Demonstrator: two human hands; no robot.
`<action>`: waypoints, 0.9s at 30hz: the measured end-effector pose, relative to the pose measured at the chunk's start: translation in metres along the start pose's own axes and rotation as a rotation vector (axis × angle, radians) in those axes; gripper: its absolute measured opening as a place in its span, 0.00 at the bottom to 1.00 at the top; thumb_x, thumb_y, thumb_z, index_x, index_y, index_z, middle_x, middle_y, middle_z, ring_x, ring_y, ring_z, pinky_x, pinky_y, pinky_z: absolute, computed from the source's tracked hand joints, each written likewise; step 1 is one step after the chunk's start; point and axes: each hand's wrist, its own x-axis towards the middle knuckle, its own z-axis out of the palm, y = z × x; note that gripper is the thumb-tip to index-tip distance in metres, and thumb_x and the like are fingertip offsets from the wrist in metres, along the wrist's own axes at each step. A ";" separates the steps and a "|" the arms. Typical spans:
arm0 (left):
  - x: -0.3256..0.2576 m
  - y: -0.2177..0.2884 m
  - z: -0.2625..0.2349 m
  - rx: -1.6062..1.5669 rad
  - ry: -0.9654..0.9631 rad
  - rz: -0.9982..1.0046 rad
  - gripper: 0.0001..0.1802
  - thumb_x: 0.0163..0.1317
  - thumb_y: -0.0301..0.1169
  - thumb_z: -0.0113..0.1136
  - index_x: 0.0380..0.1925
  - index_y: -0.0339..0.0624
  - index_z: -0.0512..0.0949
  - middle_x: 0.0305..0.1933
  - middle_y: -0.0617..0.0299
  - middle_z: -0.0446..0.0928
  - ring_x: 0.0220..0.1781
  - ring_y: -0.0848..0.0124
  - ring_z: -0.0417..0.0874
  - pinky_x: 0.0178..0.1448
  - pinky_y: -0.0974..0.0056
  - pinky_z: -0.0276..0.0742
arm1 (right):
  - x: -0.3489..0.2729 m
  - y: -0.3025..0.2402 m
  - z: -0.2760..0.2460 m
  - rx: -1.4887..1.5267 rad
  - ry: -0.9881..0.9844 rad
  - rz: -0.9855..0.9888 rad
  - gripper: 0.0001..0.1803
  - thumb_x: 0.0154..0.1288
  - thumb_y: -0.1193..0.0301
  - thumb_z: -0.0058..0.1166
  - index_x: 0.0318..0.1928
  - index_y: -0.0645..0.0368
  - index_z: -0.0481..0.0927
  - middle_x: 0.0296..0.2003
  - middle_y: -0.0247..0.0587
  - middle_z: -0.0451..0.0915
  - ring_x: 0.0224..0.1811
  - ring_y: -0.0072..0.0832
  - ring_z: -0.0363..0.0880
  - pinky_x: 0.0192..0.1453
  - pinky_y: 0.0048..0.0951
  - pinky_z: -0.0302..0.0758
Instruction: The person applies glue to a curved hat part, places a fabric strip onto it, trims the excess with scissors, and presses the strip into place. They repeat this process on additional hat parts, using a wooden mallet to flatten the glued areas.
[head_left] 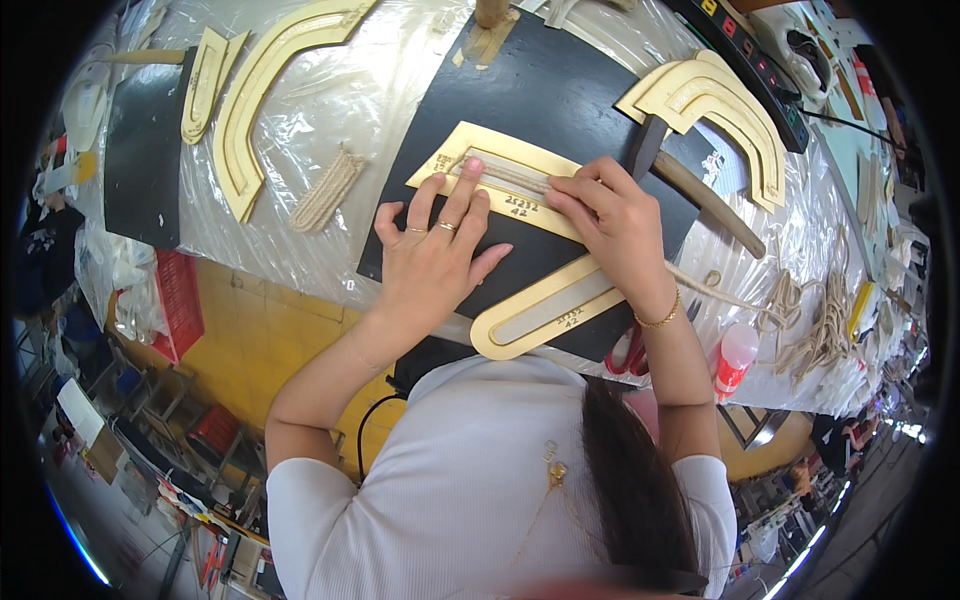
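A pale yellow template (530,160) with a long slot lies on a black board (430,120) before me. Beige cord (510,179) runs along inside the slot. My left hand (425,265) rests with fingers spread over the template's near edge, one fingertip pressing the cord at the slot's left end. At the right end, the fingers of my right hand (622,228) pinch the cord. From beneath that wrist a length of cord trails right across the plastic-covered table. Closer to me sits a second slotted template with rounded ends (490,332), partly under my right forearm.
A hammer (712,205) lies right of my right hand, by stacked curved templates (735,105). Red-handled scissors (628,352), a bottle (737,352) and loose cord (822,312) are at right. At left are a folded cord bundle (328,190) and a large curved template (238,130).
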 end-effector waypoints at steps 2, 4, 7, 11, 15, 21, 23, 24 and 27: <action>0.002 0.000 -0.002 0.008 -0.007 0.001 0.34 0.57 0.54 0.66 0.58 0.46 0.75 0.74 0.62 0.65 0.66 0.61 0.65 0.59 0.47 0.55 | -0.003 -0.001 -0.002 0.023 0.008 0.023 0.09 0.59 0.73 0.68 0.41 0.59 0.87 0.32 0.36 0.79 0.25 0.26 0.78 0.31 0.24 0.75; 0.005 0.001 -0.002 0.061 0.004 0.002 0.37 0.57 0.56 0.65 0.62 0.48 0.73 0.73 0.63 0.65 0.65 0.61 0.65 0.59 0.48 0.55 | -0.006 -0.001 -0.006 0.078 0.029 0.059 0.08 0.60 0.74 0.67 0.41 0.60 0.86 0.33 0.36 0.79 0.26 0.25 0.78 0.31 0.24 0.75; 0.007 0.006 0.000 0.127 0.003 -0.009 0.41 0.57 0.59 0.63 0.68 0.53 0.70 0.73 0.64 0.65 0.64 0.61 0.64 0.58 0.48 0.55 | -0.011 0.000 -0.007 0.135 0.067 0.096 0.07 0.60 0.76 0.66 0.40 0.61 0.85 0.34 0.36 0.79 0.27 0.24 0.78 0.32 0.23 0.76; 0.009 0.012 0.005 0.183 -0.007 -0.024 0.42 0.57 0.63 0.61 0.70 0.62 0.68 0.75 0.64 0.61 0.64 0.59 0.63 0.55 0.46 0.56 | -0.015 0.004 -0.004 0.137 0.085 0.091 0.07 0.60 0.75 0.66 0.39 0.61 0.85 0.34 0.36 0.79 0.27 0.24 0.78 0.32 0.23 0.76; 0.009 0.013 0.007 0.196 -0.004 -0.021 0.42 0.57 0.64 0.61 0.70 0.64 0.68 0.75 0.62 0.60 0.64 0.58 0.63 0.53 0.46 0.57 | -0.017 0.006 0.000 0.143 0.085 0.085 0.06 0.59 0.75 0.66 0.38 0.60 0.84 0.34 0.37 0.79 0.28 0.28 0.80 0.32 0.26 0.78; 0.011 0.013 0.004 0.211 -0.002 -0.007 0.40 0.57 0.64 0.61 0.68 0.65 0.70 0.73 0.63 0.61 0.62 0.58 0.65 0.53 0.46 0.57 | -0.018 0.007 0.001 0.130 0.090 0.060 0.06 0.57 0.75 0.66 0.35 0.59 0.83 0.33 0.38 0.78 0.29 0.36 0.81 0.34 0.33 0.78; 0.012 0.013 0.002 0.222 -0.009 -0.006 0.39 0.58 0.63 0.61 0.68 0.65 0.71 0.73 0.64 0.62 0.61 0.59 0.65 0.53 0.46 0.57 | -0.017 0.007 0.002 0.128 0.092 0.054 0.06 0.57 0.75 0.66 0.35 0.59 0.83 0.32 0.37 0.77 0.29 0.36 0.81 0.34 0.33 0.78; 0.013 0.013 0.002 0.218 -0.012 -0.011 0.39 0.58 0.63 0.61 0.68 0.65 0.71 0.73 0.64 0.62 0.61 0.59 0.66 0.53 0.46 0.57 | -0.017 0.007 0.002 0.123 0.089 0.053 0.06 0.58 0.75 0.66 0.36 0.60 0.83 0.33 0.38 0.78 0.29 0.34 0.81 0.34 0.31 0.78; 0.014 0.014 -0.002 0.191 -0.033 -0.031 0.40 0.56 0.59 0.65 0.69 0.66 0.71 0.73 0.67 0.63 0.63 0.60 0.66 0.57 0.47 0.56 | -0.017 0.007 0.001 0.115 0.075 0.058 0.06 0.60 0.76 0.65 0.37 0.61 0.84 0.33 0.38 0.79 0.29 0.31 0.81 0.33 0.28 0.79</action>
